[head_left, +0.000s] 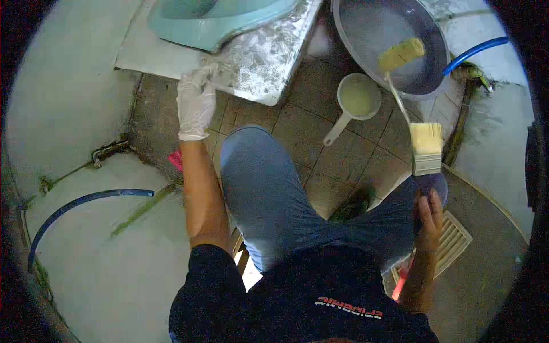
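My left hand [195, 106], in a thin whitish glove, is at the near left edge of a white slab [257, 71] marked with grey smears. Its fingers look bent together; whatever they may hold is hidden. A light blue squat toilet pan [223, 26] is set in the slab. Over my right knee, my bare right hand [430, 217] is closed around the purple handle of a wide flat paintbrush [426, 146], its pale yellow bristles pointing away from me. Behind the bristles runs the rod of a yellow paint roller [401, 54]; its handle end is hidden.
The roller's head is in a grey oval basin [337, 28]. A white dipper [359, 97] with pale liquid stands on the brown tiles. Blue hoses [474, 54] stick out at right and left. A slatted drain grate [454, 243] lies beside my right forearm; a pink object [176, 160] is near my left forearm.
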Motion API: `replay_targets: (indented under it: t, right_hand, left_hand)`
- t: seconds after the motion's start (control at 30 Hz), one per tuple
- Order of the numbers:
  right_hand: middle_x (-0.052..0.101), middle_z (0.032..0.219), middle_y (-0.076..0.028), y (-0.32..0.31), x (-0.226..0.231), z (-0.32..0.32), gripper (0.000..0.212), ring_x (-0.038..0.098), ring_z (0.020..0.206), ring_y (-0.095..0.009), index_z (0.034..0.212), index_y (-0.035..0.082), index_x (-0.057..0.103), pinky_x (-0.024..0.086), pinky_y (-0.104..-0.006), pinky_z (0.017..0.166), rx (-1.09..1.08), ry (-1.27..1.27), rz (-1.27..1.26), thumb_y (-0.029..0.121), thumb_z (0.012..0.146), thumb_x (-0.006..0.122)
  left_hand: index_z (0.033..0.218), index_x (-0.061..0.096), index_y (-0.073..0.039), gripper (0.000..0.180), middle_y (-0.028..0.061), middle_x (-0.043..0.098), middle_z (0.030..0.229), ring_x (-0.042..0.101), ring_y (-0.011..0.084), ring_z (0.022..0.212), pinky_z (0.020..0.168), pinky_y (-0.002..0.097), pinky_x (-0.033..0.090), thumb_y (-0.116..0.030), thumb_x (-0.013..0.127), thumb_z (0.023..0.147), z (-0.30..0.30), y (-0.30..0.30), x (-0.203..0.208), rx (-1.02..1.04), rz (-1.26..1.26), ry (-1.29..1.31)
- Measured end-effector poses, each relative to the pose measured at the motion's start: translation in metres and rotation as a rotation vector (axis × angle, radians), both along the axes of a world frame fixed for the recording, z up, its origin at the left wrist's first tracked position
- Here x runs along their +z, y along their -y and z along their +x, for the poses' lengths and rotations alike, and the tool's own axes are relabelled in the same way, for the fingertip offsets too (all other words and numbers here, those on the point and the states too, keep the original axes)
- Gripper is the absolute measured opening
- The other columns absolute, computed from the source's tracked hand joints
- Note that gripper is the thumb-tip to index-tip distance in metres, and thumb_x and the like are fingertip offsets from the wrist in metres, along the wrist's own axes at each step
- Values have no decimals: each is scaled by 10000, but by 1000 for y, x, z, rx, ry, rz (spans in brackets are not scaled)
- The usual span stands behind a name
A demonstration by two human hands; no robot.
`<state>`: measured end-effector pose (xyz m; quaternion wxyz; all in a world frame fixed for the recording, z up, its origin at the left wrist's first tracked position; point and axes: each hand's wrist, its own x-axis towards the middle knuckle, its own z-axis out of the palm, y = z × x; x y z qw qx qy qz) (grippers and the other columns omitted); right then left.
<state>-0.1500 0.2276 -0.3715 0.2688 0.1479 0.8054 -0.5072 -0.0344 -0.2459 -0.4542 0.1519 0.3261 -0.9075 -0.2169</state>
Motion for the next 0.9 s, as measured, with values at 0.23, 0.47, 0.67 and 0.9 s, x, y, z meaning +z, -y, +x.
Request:
replay_targets:
  t: [0.23, 0.47, 0.67, 0.9]
  right_hand:
    - [469, 746, 57, 6, -19, 15, 204, 396, 631, -41, 1007, 59, 550, 298, -186, 563, 189, 113, -87, 239, 913, 532]
    - [484, 685, 28, 23, -22, 9, 178, 425, 571, -72, 906, 81, 539, 305, -214, 504, 156, 209, -251, 259, 909, 534]
    - [538, 902, 31, 17, -14, -12, 313, 470, 790, -63, 1154, 22, 533, 370, -190, 710, 248, 155, -413, 220, 913, 550]
    - [517, 808, 10, 56, 30, -48, 301, 436, 640, -68, 996, 46, 519, 322, -214, 552, 262, -225, -626, 338, 942, 466]
  left_hand:
    - [1035, 636, -23, 248, 77, 592, 973, 559, 156, 922, 843, 258, 420, 38, 505, 834, 9, -58, 70, 126, 227, -410]
    - [1021, 648, -38, 294, 101, 629, 957, 599, 188, 894, 815, 281, 459, 75, 489, 801, -8, -149, 87, -141, 642, -320]
    - [1146, 584, -24, 333, 86, 604, 1071, 547, 155, 1009, 918, 278, 410, -16, 510, 822, -19, -222, 54, -214, 1031, -225]
    - [1315, 427, -40, 621, 166, 526, 1217, 499, 279, 1148, 1002, 369, 366, -135, 623, 733, -29, -277, 67, -735, 970, -98]
